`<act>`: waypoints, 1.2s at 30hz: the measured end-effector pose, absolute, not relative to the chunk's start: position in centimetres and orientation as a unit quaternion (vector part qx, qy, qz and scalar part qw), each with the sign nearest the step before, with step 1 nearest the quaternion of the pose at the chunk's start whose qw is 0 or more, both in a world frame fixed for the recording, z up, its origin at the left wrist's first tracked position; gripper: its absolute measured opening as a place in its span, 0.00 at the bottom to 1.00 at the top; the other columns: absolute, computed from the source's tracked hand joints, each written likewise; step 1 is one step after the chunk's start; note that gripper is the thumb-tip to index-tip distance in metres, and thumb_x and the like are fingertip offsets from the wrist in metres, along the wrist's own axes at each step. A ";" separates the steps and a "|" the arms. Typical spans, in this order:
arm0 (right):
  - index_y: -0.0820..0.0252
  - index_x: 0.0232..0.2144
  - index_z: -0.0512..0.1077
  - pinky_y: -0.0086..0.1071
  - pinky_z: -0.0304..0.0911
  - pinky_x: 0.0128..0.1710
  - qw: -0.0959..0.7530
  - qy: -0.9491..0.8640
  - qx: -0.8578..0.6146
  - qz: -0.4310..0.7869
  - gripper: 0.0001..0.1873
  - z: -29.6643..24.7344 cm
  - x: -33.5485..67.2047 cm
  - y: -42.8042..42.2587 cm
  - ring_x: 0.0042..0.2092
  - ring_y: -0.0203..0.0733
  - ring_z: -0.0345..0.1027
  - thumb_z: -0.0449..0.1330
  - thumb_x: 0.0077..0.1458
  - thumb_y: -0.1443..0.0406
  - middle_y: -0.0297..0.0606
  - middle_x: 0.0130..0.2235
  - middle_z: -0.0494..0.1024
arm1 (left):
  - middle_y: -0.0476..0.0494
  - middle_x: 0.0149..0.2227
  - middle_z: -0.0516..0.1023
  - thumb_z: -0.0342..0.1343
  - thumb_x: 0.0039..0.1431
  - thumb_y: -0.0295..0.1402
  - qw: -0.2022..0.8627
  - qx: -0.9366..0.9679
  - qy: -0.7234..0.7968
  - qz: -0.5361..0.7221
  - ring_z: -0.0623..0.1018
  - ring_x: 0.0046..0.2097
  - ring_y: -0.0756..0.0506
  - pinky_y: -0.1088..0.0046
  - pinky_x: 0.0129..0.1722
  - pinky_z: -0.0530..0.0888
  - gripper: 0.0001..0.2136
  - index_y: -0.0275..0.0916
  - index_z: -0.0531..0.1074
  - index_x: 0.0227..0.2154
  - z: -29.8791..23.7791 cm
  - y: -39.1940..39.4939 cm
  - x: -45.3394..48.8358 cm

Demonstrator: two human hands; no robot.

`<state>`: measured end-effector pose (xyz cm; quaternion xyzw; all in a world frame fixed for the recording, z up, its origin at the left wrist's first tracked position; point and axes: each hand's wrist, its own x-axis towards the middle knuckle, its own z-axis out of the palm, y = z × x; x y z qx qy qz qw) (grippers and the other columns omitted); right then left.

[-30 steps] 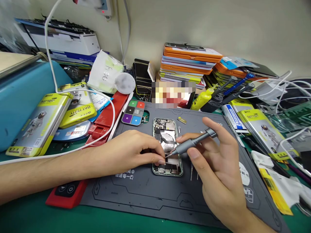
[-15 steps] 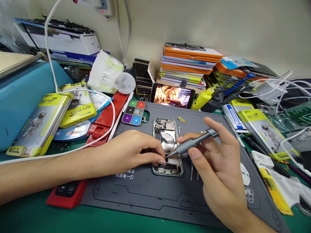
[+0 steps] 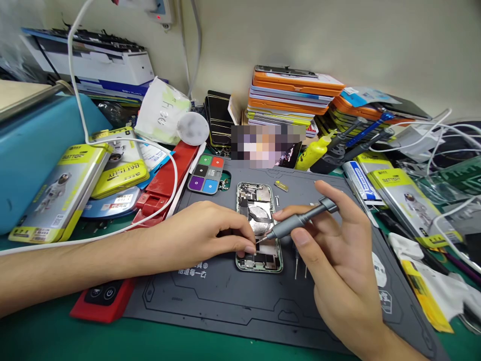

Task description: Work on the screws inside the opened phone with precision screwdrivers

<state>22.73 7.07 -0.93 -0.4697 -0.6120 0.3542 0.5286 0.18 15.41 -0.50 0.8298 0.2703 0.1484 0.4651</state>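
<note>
An opened phone [image 3: 259, 200] lies face down on a dark grey work mat [image 3: 240, 301], its insides showing. My right hand [image 3: 334, 265] grips a grey precision screwdriver [image 3: 300, 219], tip down on the phone's lower part. My left hand [image 3: 203, 235] rests on the mat at the phone's left side, fingertips pinched right at the screwdriver tip. Whether those fingers hold a tiny part is too small to tell.
A coloured screw tray [image 3: 206, 174] and a small brass part [image 3: 281, 186] lie on the mat's far side. Yellow battery boxes [image 3: 63, 188] and a white cable [image 3: 124, 228] sit left. Stacked orange boxes [image 3: 293, 95] stand behind. More boxes and cables [image 3: 432, 145] crowd the right.
Both hands and the screwdriver stay almost still over the phone. The screen propped behind the mat shows a different picture.
</note>
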 end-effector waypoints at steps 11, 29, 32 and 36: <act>0.42 0.68 0.60 0.32 0.78 0.49 0.538 -0.594 -0.482 0.355 0.26 -0.7 22.7 7.3 0.51 0.39 0.76 0.57 0.73 0.67 0.38 0.48 0.79 | 0.60 0.39 0.84 0.60 0.72 0.34 0.489 0.813 0.270 0.164 0.81 0.40 0.57 0.88 0.42 0.70 0.05 0.42 0.81 0.40 -0.4 15.5 0.2; 0.45 0.64 0.62 0.32 0.81 0.44 0.564 -0.534 -0.473 0.416 0.23 -0.2 22.7 7.9 0.42 0.39 0.79 0.60 0.70 0.66 0.37 0.46 0.82 | 0.56 0.39 0.86 0.63 0.69 0.32 0.517 0.796 0.254 0.186 0.83 0.41 0.55 0.87 0.44 0.72 0.04 0.39 0.82 0.39 -0.4 15.5 0.1; 0.44 0.63 0.62 0.33 0.81 0.45 0.557 -0.538 -0.474 0.419 0.23 -0.2 22.7 7.7 0.43 0.39 0.79 0.59 0.71 0.66 0.37 0.45 0.81 | 0.56 0.39 0.86 0.64 0.69 0.32 0.517 0.796 0.255 0.186 0.83 0.41 0.55 0.87 0.44 0.73 0.04 0.39 0.83 0.39 -0.3 15.5 0.1; 0.43 0.63 0.63 0.30 0.79 0.46 0.557 -0.536 -0.463 0.434 0.22 -0.2 22.5 7.6 0.46 0.37 0.78 0.58 0.72 0.67 0.36 0.46 0.81 | 0.55 0.39 0.86 0.64 0.68 0.33 0.520 0.796 0.250 0.180 0.83 0.41 0.55 0.86 0.44 0.72 0.05 0.38 0.82 0.38 -0.3 15.4 0.1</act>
